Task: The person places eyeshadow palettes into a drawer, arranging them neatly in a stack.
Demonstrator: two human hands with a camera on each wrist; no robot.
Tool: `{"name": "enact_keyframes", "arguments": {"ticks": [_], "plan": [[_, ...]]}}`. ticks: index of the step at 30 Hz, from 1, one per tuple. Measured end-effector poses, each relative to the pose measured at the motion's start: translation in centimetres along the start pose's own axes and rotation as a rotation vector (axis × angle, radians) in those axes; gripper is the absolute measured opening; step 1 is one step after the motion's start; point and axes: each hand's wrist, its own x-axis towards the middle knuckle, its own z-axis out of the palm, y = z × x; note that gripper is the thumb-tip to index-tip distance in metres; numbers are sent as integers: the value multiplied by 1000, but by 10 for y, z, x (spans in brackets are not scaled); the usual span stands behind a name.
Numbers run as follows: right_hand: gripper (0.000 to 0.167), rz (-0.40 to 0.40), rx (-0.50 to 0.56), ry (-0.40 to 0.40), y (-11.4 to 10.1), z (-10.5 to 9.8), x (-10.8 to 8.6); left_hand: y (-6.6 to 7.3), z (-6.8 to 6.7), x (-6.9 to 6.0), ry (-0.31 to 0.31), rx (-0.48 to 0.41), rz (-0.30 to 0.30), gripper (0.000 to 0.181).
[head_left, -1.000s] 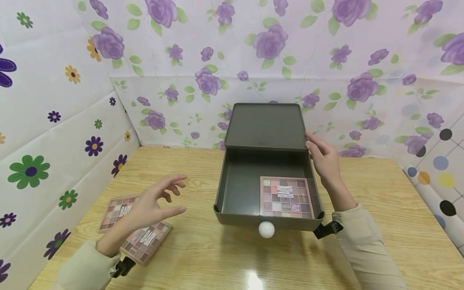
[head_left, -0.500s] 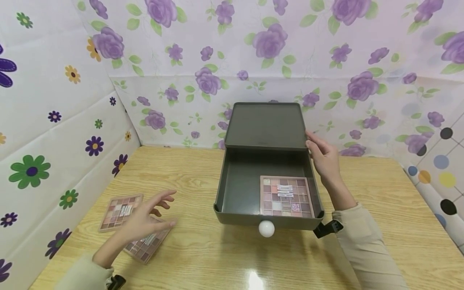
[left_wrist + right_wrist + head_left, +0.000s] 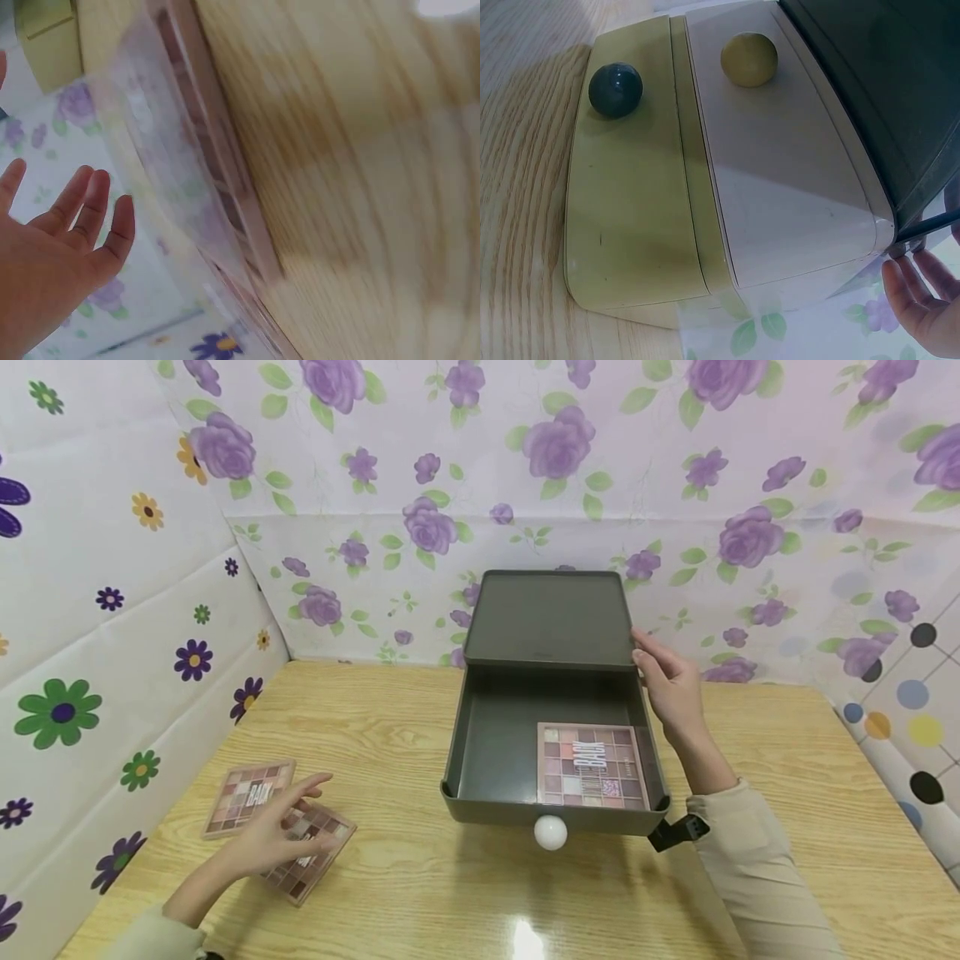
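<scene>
My left hand, fingers spread and loosely bent, is over the nearer of two eyeshadow palettes at the left of the table. It partly covers that palette; in the left wrist view the palm is apart from the palette's edge. The other eyeshadow palette lies just behind. A small drawer unit stands right of centre, its dark grey top drawer pulled out. A third palette lies inside, on the right. My right hand grips the unit's right side near the top's front corner.
Below the dark drawer, the right wrist view shows a white drawer with a yellow-green knob and a yellow-green drawer with a dark knob, both closed. A white knob sticks out in front. Flowered cloth hangs behind the wooden table.
My left hand has moved left and down toward me, from beside the two palettes to over the nearer one. My right hand and the drawer have stayed in place.
</scene>
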Motion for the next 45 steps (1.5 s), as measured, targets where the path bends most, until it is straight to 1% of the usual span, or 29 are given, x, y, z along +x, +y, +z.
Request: {"name": "enact_keyframes", "arguments": {"ticks": [3, 7, 8, 9, 12, 14, 16, 19, 22, 25, 29, 32, 36, 45], "plan": [[37, -2, -3, 2, 0, 0, 0, -10, -6, -6, -9, 44, 33, 84], [37, -8, -10, -4, 0, 0, 1, -19, -10, -14, -21, 119, 81, 86], [37, -10, -12, -6, 0, 0, 1, -20, -11, -16, -30, 119, 85, 86], [37, -12, -13, -9, 0, -1, 1, -22, -11, -18, -38, 117, 77, 87], [38, -13, -11, -15, 0, -1, 0, -23, -12, -22, -62, 120, 29, 89], [38, -12, -8, -15, 0, -1, 0, -23, -12, -24, -63, 148, -8, 89], [38, -11, -6, -15, 1, -1, 0, -23, -11, -26, -62, 199, -31, 89], [38, -10, -6, -12, 1, -1, 0, -24, -11, -30, -57, 269, -37, 88], [38, -10, -2, -12, 1, 0, -1, -25, -11, -34, -52, 304, -40, 86], [37, -8, 1, -9, 2, 0, 0, -25, -9, -36, -44, 334, -31, 86], [37, -8, -5, 1, 2, 0, 0, -27, -4, -37, -37, 349, 5, 91], [37, -8, -8, 4, 1, 0, 1, -28, -1, -37, -46, 345, 9, 96], [37, -5, -10, -1, 0, 0, 0, -25, 2, -35, -71, 351, -6, 98], [37, -11, -2, -4, 1, -1, 1, -13, 8, -22, -113, 399, -48, 99]]}}
